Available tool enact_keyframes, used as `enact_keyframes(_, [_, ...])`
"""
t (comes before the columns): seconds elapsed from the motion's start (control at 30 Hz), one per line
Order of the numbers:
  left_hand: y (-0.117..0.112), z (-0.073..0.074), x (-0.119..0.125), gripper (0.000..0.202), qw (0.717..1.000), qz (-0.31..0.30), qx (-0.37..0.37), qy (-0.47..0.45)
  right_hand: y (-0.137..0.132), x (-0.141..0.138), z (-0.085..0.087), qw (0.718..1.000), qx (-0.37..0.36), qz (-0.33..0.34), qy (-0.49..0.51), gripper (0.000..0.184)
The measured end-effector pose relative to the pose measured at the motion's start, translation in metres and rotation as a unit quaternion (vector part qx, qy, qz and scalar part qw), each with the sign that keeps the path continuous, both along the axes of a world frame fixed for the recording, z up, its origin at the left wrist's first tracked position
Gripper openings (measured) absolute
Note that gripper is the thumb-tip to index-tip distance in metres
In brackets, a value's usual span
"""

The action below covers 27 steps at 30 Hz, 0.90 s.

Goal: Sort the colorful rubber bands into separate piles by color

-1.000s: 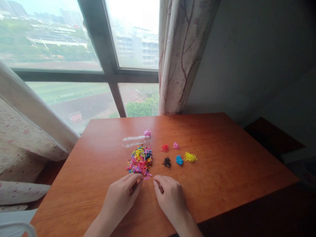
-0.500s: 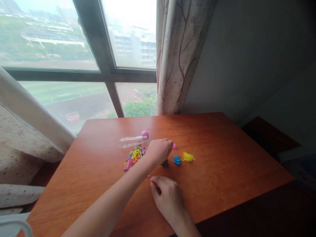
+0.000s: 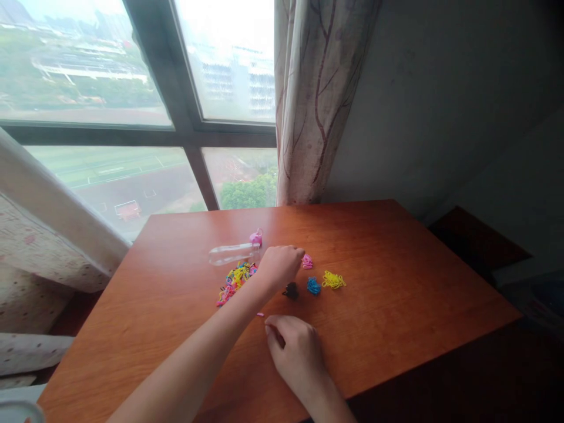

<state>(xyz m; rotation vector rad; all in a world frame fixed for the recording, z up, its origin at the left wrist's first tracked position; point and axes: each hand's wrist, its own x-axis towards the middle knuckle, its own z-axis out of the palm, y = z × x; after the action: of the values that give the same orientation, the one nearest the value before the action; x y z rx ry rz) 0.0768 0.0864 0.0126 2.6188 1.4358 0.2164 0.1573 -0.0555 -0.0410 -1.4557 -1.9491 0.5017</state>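
My left hand (image 3: 282, 264) reaches across the table with its fingers curled closed, just beside a small pink heap of rubber bands (image 3: 307, 261). Its fingertips are mostly hidden, so what they hold cannot be made out. Below it, my right hand (image 3: 296, 346) rests on the wood with thumb and fingers pinched together, their contents hidden. A small pink band (image 3: 260, 314) lies by its fingertips. Separate heaps of black bands (image 3: 290, 290), blue bands (image 3: 314, 286) and yellow bands (image 3: 333, 280) sit between and right of the hands. Partly behind my left forearm is a mixed-colour pile of bands (image 3: 237, 280).
A clear plastic container (image 3: 231, 254) lies on its side behind the mixed pile, beside a pink lid-like piece with a loop (image 3: 256, 237). The brown wooden table (image 3: 396, 294) stands against a window and a patterned curtain (image 3: 304, 106).
My left hand has drawn back slightly from the pink heap, so more of the pink and black bands shows. My right hand keeps its pinch in place. The view has shifted a little.
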Motion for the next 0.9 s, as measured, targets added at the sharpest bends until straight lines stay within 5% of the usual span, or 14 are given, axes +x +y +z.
enact_keyframes(0.27, [-0.054,0.007,-0.072,0.021,0.998,0.062,-0.003,-0.014,-0.001,-0.001,-0.003,0.999,-0.023,0.007,-0.021,0.019])
enact_keyframes(0.53, [-0.112,-0.022,-0.144,0.024,0.982,0.167,-0.029,-0.084,-0.002,-0.003,-0.003,0.998,-0.022,0.001,-0.051,0.016])
enact_keyframes(0.9, [-0.13,-0.041,-0.141,0.02,0.974,0.185,-0.049,-0.118,0.0,-0.006,-0.002,0.997,-0.019,-0.009,-0.068,0.015])
